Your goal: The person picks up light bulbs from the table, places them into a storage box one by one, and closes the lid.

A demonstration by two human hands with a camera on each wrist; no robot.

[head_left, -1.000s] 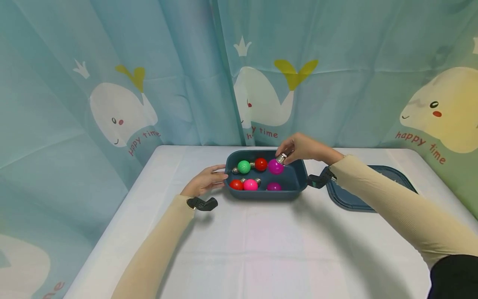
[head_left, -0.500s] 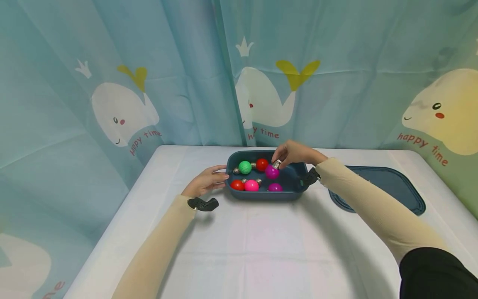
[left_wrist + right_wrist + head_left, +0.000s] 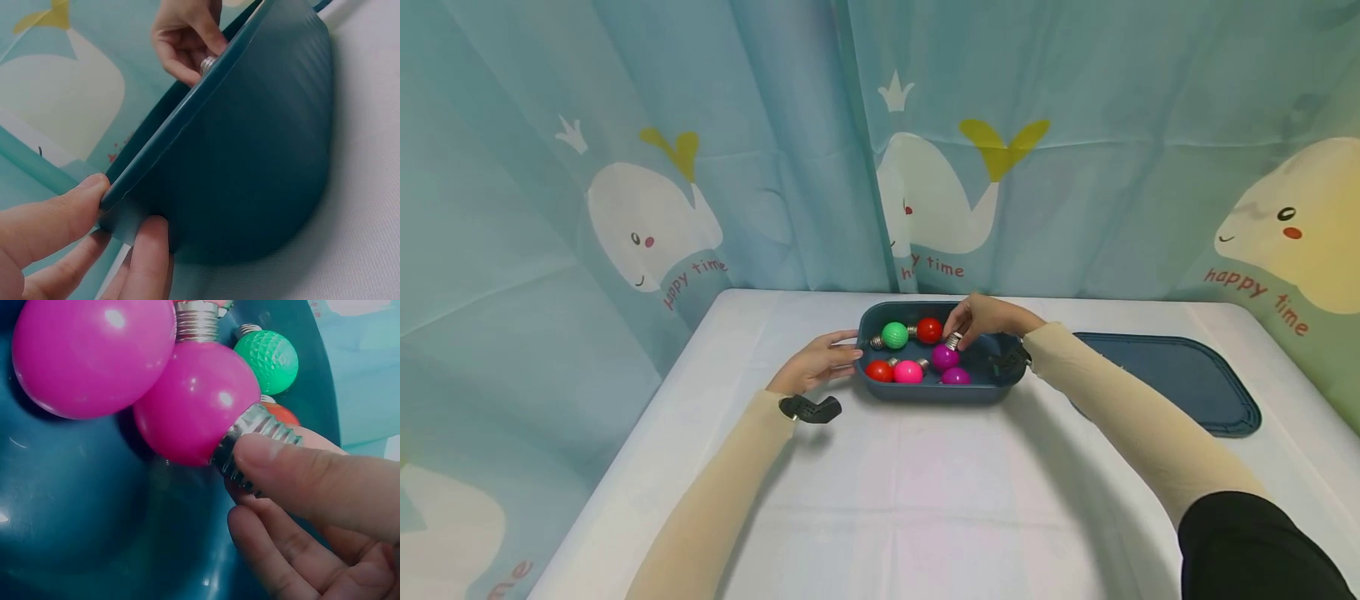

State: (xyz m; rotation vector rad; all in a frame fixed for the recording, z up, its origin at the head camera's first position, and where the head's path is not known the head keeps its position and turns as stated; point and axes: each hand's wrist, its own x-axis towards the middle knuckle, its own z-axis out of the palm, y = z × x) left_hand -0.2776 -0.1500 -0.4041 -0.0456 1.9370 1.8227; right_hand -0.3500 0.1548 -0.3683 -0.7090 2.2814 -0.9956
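A dark blue plastic bin [image 3: 940, 394] holds several coloured light bulbs. My right hand [image 3: 988, 317] reaches in over the back rim and pinches a purple light bulb [image 3: 945, 358] by its metal screw base, thumb on the threads [image 3: 269, 422]. Its round end points down, beside another purple bulb [image 3: 94, 356] in the right wrist view. My left hand [image 3: 815, 364] touches the bin's left end. In the left wrist view its thumb is at the rim and its fairly straight fingers [image 3: 150, 250] rest against the outer wall.
Also in the bin are a green bulb [image 3: 895, 335], a red bulb [image 3: 928, 330], a second red bulb [image 3: 879, 372] and a pink bulb [image 3: 908, 372]. A dark blue lid [image 3: 1180, 375] lies to the right on the white table [image 3: 955, 500]. A whale-print curtain [image 3: 790, 167] hangs behind.
My right hand has moved left and down into the bin with the purple bulb, bringing it near the other purple bulb. The left hand stays at the bin's left end.
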